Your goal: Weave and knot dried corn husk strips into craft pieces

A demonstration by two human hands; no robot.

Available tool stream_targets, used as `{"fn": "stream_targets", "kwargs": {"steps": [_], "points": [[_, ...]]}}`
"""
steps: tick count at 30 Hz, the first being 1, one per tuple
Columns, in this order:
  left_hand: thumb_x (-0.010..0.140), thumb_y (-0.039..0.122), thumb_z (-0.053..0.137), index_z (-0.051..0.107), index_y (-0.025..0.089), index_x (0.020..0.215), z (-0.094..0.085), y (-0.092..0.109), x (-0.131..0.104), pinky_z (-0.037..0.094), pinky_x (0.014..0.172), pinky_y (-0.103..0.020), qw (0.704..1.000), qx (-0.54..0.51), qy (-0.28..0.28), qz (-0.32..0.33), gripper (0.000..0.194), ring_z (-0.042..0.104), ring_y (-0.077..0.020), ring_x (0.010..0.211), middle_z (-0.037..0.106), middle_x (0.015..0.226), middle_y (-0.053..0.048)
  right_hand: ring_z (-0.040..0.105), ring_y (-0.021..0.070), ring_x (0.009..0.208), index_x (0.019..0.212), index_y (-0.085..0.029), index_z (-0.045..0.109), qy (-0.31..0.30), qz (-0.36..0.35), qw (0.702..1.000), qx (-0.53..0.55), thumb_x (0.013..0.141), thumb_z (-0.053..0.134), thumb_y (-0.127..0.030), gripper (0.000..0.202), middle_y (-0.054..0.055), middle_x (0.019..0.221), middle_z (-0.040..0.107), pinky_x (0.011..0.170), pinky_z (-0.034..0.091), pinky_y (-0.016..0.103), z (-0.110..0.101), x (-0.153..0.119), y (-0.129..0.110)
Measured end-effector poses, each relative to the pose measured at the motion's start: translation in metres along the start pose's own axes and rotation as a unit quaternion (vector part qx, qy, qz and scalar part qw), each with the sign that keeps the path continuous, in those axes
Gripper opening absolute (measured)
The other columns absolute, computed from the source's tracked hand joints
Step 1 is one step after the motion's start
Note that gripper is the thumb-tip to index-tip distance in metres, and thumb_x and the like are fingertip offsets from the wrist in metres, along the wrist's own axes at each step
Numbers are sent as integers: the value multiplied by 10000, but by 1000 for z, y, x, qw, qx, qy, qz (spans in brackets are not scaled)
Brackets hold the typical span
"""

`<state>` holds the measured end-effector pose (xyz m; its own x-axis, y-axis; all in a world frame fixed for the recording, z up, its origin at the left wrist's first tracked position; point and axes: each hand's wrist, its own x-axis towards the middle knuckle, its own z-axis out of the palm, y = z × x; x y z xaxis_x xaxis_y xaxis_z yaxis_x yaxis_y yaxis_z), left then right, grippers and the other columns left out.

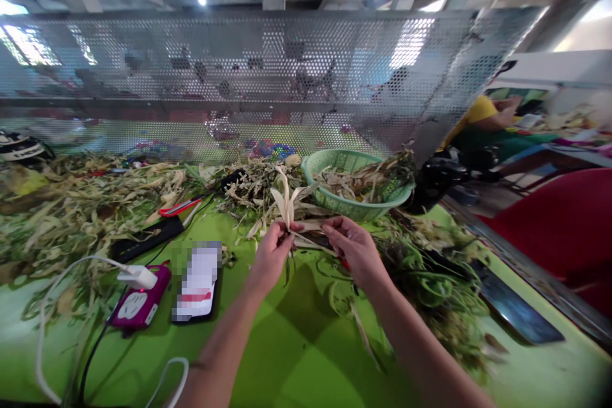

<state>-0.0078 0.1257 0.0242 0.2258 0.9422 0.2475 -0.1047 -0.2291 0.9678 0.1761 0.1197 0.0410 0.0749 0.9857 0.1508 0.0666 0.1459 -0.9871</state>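
**Asker:** While both hands are raised over the green table, what do they hold?

**Describer:** The left hand is closed on a bundle of dry husk strips, pinching it at its base so the pale strips fan upward. The right hand is just right of the bundle, its fingers curled around a strip that runs sideways from the bundle. Something red shows under that hand, too hidden to name.

**Asker:** What lies around the bundle?

**Describer:** Just behind it, to the right, a green basket holds more husks. Loose husks are heaped left of the bundle, along a perforated metal screen at the table's back. Nearer than the bundle, to the left, lie a phone and a purple power strip with a white plug in it. Green stems are piled right of the bundle. Far right, beyond the screen, sits another person in yellow.
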Motion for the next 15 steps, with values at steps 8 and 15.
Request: {"fn": "stream_targets", "kwargs": {"steps": [8,15], "points": [[898,266,478,598,200,973,2,-15,0,430,682,-272,970,240,36,18,156,606,-170,729,691,893,-53,591,214,841,1010,-230,683,-9,-197,930,-311,813,633,-292,213,48,926,685,779,440,329,-4,0,-5],[894,279,461,628,193,958,12,-11,-6,395,633,-240,973,231,-13,-1,198,581,-146,677,674,797,-25,571,204,796,871,-231,696,-25,-291,908,-300,863,621,-248,78,33,836,706,745,413,329,17,-21,-12]]}}
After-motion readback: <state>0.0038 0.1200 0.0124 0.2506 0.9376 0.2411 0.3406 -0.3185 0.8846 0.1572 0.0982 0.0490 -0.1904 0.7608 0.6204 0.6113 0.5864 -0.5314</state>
